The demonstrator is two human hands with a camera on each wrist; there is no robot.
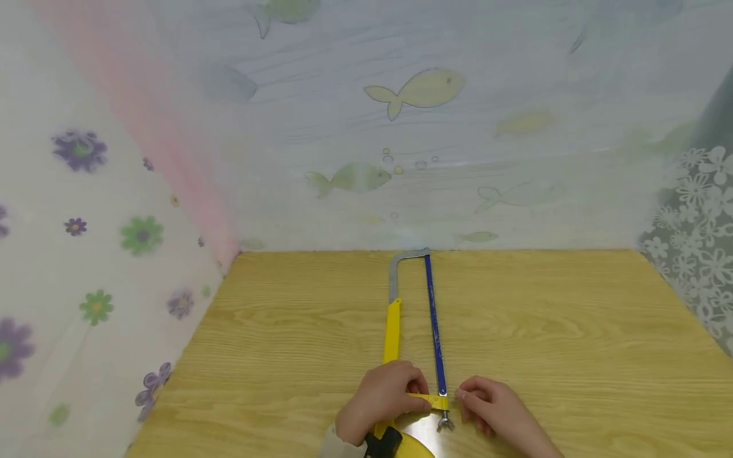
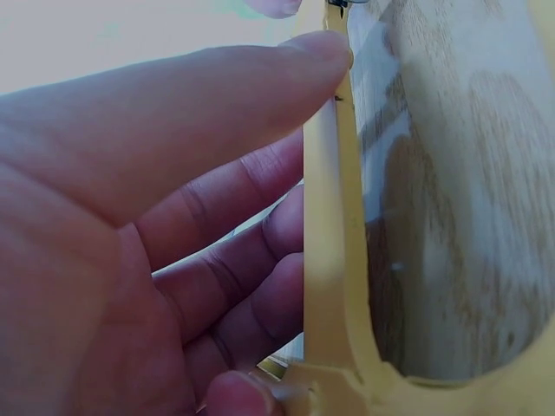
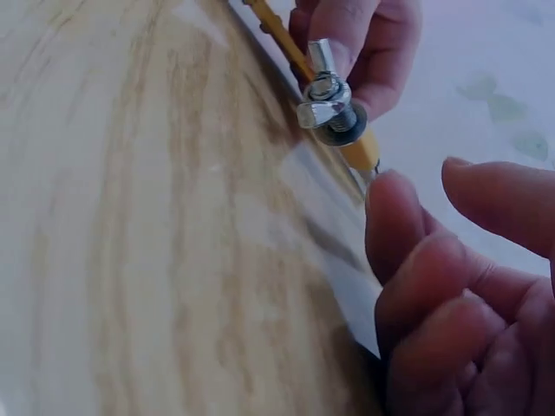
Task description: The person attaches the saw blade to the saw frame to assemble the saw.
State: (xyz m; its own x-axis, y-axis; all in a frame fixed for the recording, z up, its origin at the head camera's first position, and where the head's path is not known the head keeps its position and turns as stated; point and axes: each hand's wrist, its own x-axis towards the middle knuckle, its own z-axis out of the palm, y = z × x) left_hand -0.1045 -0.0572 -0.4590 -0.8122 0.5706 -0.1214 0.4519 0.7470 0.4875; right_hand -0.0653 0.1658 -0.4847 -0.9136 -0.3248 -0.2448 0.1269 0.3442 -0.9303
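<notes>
The far side is closed off by a pale fish-printed backdrop [image 1: 321, 114]. In front of it a wood-grained tabletop [image 1: 544, 318] is spread, bordered on the left by a white flower-printed sheet [image 1: 114, 267] with a pink strip, and on the right by a panel of white flowers [image 1: 698, 222].

A yellow and grey hacksaw [image 1: 392, 334] is laid lengthwise at the middle of the tabletop, its grey bow turned to the far edge and its yellow handle cut off by the near border of the head view. Whether its near end is lifted cannot be told.

The short yellow near arm of the saw is grasped by the left hand [image 1: 386, 394], the thumb pressed to one side and fingers set behind. The right hand [image 1: 495, 407] is held just right of that arm's tip, grasping nothing, its fingers loosely bent; whether the saw is touched by a fingertip cannot be told.

A blue blade [image 1: 435, 324] is stretched along the saw's right side. A black band [image 1: 383, 443] is worn on the left wrist. A metal wing nut [image 1: 445, 423] is fitted at the near end, below the blade.
</notes>
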